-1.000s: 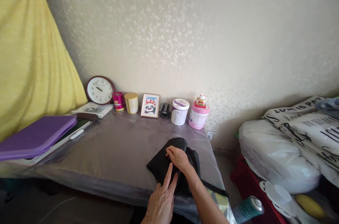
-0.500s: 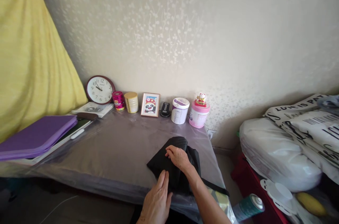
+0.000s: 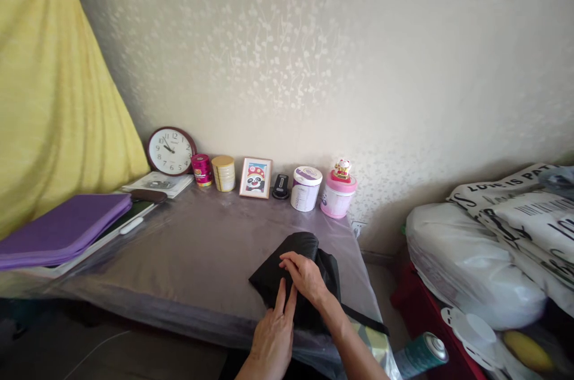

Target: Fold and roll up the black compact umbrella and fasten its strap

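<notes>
A folded black fabric item (image 3: 273, 269), with a narrow strap (image 3: 365, 318) trailing right, lies at the table's front right. I cannot make out exactly what kind of item it is. My left hand (image 3: 274, 329) rests on its near part, index and middle fingers stretched out and slightly apart. Just above and to the right, my right hand (image 3: 305, 277) presses on the middle of the fabric with fingers curled together, seemingly pinching a fold. The fingertips of both hands are close to each other.
Along the wall stand a clock (image 3: 170, 151), a pink tin (image 3: 201, 170), a yellow-lidded jar (image 3: 223, 174), a panda picture frame (image 3: 255, 178) and two tubs (image 3: 306, 190). Purple folders (image 3: 67, 227) lie left. A spray can (image 3: 421, 355) stands beyond the table's right edge.
My left hand has slid forward and slightly right over the black fabric, closer to my right hand, and its fingers have spread a little. My right hand has barely moved.
</notes>
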The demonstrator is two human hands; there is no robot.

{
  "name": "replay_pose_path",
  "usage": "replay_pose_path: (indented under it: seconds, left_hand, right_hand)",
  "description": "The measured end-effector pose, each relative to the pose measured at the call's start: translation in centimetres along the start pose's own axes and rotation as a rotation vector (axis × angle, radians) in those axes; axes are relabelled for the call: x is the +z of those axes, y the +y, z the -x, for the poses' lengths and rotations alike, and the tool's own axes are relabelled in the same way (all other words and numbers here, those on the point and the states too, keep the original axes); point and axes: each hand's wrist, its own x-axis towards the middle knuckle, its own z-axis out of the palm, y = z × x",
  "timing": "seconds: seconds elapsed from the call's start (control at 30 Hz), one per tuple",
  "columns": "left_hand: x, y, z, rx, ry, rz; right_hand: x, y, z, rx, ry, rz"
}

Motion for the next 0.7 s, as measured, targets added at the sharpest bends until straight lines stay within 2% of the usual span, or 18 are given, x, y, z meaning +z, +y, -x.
replay_pose_path:
  seconds: [0.13,0.23,0.4,0.6,0.7]
  left_hand:
    - [-0.1,0.0,-0.2,0.001,-0.050,0.015]
    - [-0.2,0.2,-0.2,-0.015,-0.051,0.055]
    - [-0.5,0.3,-0.4,-0.055,-0.089,0.114]
    - [-0.6,0.1,-0.7,-0.080,-0.102,0.180]
    - [-0.6,-0.1,-0.8,-0.081,-0.073,0.235]
  right_hand:
    - [0.0,0.1,3.5,-0.219,0.052,-0.031]
    - [0.3,1.4,4.3,-0.305,0.071,0.044]
    - [0.4,3.8,1.3,-0.288,0.072,0.134]
    - [-0.1,6.7,-3.1,-0.186,0.113,0.179]
    - [-0.1,8.0,-4.7,-0.084,0.138,0.109]
